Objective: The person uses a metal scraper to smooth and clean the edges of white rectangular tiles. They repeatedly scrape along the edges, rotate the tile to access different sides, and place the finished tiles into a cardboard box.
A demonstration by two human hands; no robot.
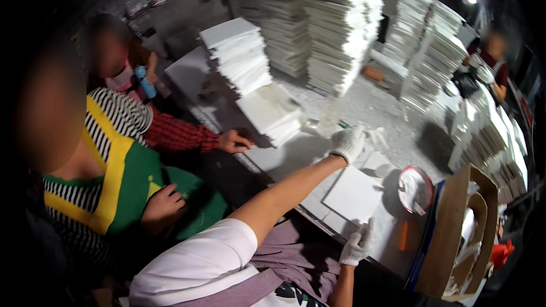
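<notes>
My left hand (348,143), in a white knitted glove, reaches across the table. Its fingers are smeared together with a pale blur beyond, so their grip is unclear. Below it lies a flat white square slab (354,194). At the slab's near right corner is my right hand (358,244), also gloved in white, its fingers stretched out and apparently holding nothing. A small white cup-like thing (382,169) stands just past the slab. To the right is a round red-rimmed bowl (415,189) with white material inside.
A short stack of white slabs (272,108) stands left of my left arm; tall stacks (341,34) rise behind. An open cardboard box (441,244) is at right, an orange object (405,235) beside it. A co-worker's hand (234,141) rests at the table's left edge.
</notes>
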